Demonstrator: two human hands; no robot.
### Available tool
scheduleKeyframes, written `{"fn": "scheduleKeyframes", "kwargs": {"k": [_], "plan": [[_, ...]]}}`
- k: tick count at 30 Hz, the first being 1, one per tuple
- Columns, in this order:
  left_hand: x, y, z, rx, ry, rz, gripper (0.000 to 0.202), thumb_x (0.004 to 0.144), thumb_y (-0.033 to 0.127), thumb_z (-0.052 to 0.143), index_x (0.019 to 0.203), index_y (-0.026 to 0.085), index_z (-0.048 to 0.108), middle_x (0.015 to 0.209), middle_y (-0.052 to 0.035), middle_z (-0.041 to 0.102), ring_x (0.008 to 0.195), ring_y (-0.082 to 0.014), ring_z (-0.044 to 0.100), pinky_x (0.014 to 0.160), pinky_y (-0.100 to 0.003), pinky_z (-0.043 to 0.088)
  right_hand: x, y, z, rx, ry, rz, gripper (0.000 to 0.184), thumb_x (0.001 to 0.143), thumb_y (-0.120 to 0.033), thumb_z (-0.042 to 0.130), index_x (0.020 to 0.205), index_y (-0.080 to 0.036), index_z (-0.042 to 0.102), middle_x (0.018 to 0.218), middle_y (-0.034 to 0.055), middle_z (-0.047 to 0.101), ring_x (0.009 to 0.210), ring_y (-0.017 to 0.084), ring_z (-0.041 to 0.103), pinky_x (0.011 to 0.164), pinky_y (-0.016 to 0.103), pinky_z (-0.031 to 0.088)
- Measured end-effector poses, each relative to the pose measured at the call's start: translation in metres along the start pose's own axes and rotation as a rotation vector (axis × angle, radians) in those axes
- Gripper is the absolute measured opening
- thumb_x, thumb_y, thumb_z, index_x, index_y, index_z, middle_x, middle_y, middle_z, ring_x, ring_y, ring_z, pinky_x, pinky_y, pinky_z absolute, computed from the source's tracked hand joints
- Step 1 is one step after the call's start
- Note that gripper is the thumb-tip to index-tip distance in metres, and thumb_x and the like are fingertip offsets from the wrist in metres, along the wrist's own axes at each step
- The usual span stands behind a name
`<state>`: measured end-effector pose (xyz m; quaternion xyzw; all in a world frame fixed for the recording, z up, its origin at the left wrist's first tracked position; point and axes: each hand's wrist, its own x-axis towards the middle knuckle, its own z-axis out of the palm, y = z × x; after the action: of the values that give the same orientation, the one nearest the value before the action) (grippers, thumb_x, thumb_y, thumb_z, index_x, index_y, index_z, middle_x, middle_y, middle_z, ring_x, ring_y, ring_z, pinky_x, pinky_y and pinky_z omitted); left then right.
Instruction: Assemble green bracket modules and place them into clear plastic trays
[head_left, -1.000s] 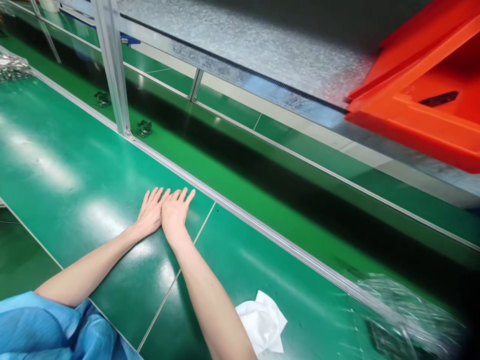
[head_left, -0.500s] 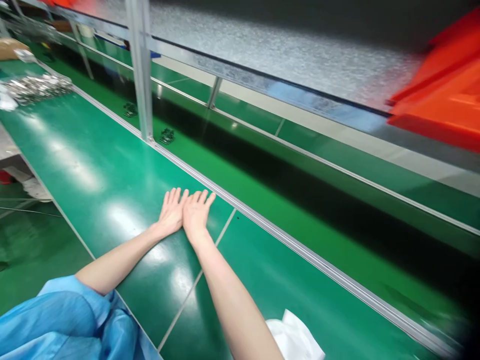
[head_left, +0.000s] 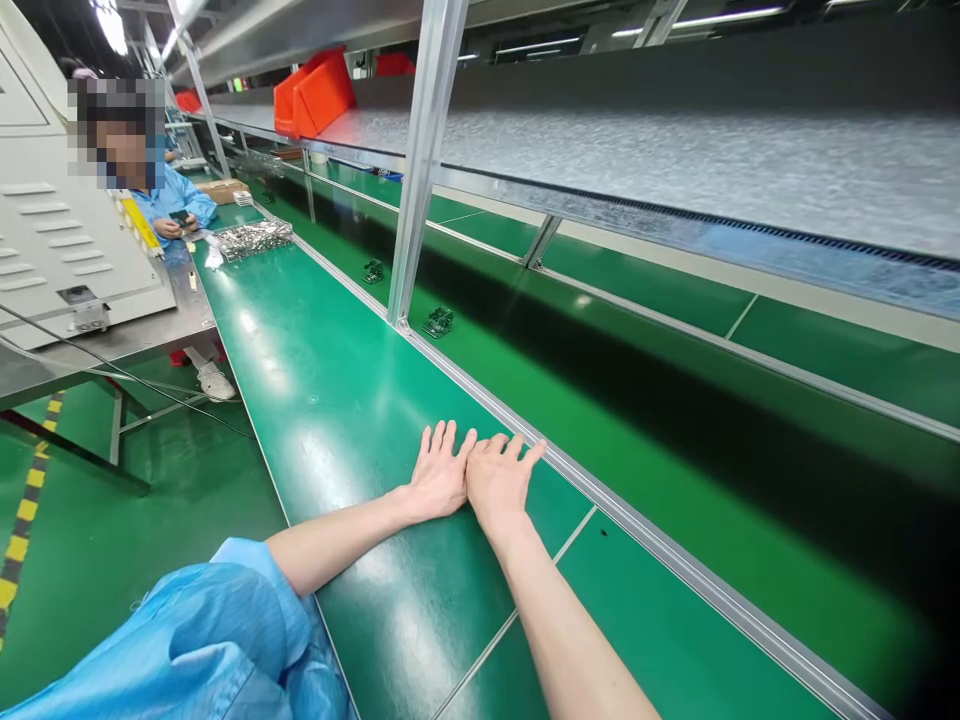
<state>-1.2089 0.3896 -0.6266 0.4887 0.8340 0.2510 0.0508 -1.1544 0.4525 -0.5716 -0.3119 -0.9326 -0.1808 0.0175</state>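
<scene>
My left hand (head_left: 441, 474) lies flat on the green bench top (head_left: 330, 400), palm down with its fingers spread. Touching it on the right is my right hand (head_left: 499, 482), its fingers apart and reaching to the metal rail (head_left: 480, 388) along the bench's far edge. Neither hand holds anything. Beyond the rail runs a green conveyor belt (head_left: 600, 430). Two small dark circuit boards, one nearer (head_left: 438, 321) and one farther (head_left: 373, 270), rest on that belt, left of my hands.
A metal post (head_left: 421, 170) rises from the rail below a grey shelf (head_left: 675, 160) with a red bin (head_left: 313, 95). Silvery packets (head_left: 251, 240) lie farther along the bench. A co-worker in blue (head_left: 176, 195) holds a dark board beside a white machine (head_left: 67, 200).
My view has swung left and up, bringing the co-worker and the white machine into sight. Both hands still lie side by side on the bench. White cloth at the lower right has left view.
</scene>
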Motion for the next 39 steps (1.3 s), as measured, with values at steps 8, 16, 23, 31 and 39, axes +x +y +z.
{"fn": "scheduleKeyframes", "kwargs": {"k": [8, 16, 23, 31, 39], "plan": [[-0.011, 0.004, 0.004, -0.1, 0.075, 0.111, 0.073, 0.084, 0.013, 0.046, 0.15, 0.014, 0.016, 0.157, -0.0227, 0.012, 0.146, -0.0364, 0.009, 0.115, -0.062, 0.021, -0.001, 0.014, 0.001, -0.046, 0.013, 0.011, 0.045, 0.086, -0.005, 0.03, 0.113, -0.003, 0.066, 0.12, 0.026, 0.061, 0.122, 0.039, 0.049, 0.106, 0.065, 0.019], [-0.052, 0.018, 0.001, -0.166, 0.077, 0.435, 0.083, 0.069, 0.006, 0.048, 0.148, 0.019, 0.026, 0.158, -0.0193, 0.014, 0.147, -0.0333, 0.006, 0.116, -0.061, 0.019, -0.006, 0.02, 0.006, -0.07, -0.034, 0.015, 0.045, 0.087, -0.006, 0.03, 0.115, -0.007, 0.065, 0.121, 0.0245, 0.062, 0.124, 0.038, 0.049, 0.106, 0.065, 0.021], [-0.052, 0.024, -0.003, -0.195, 0.055, 0.52, 0.074, 0.069, 0.007, 0.049, 0.141, 0.021, 0.041, 0.155, -0.0166, 0.026, 0.147, -0.0316, 0.013, 0.116, -0.059, 0.021, -0.013, 0.021, 0.007, -0.025, -0.08, -0.001, 0.045, 0.088, -0.005, 0.032, 0.121, -0.008, 0.063, 0.128, 0.0247, 0.058, 0.129, 0.039, 0.045, 0.107, 0.066, 0.019], [-0.026, -0.005, 0.001, -0.179, 0.039, 0.267, 0.075, 0.074, 0.003, 0.046, 0.146, 0.019, 0.032, 0.155, -0.0178, 0.026, 0.145, -0.0312, 0.021, 0.116, -0.06, 0.024, -0.045, 0.016, 0.015, 0.102, -0.102, -0.02, 0.047, 0.089, -0.007, 0.034, 0.129, -0.01, 0.057, 0.129, 0.0214, 0.059, 0.129, 0.036, 0.047, 0.108, 0.06, 0.024], [0.016, 0.018, 0.02, -0.17, 0.037, 0.172, 0.057, 0.093, 0.027, 0.056, 0.144, 0.017, 0.034, 0.151, -0.0174, 0.033, 0.14, -0.0334, 0.032, 0.114, -0.06, 0.029, -0.053, 0.025, 0.047, 0.21, 0.018, 0.073, 0.048, 0.092, -0.013, 0.029, 0.132, -0.007, 0.054, 0.136, 0.0203, 0.054, 0.129, 0.028, 0.047, 0.104, 0.045, 0.037]]}}
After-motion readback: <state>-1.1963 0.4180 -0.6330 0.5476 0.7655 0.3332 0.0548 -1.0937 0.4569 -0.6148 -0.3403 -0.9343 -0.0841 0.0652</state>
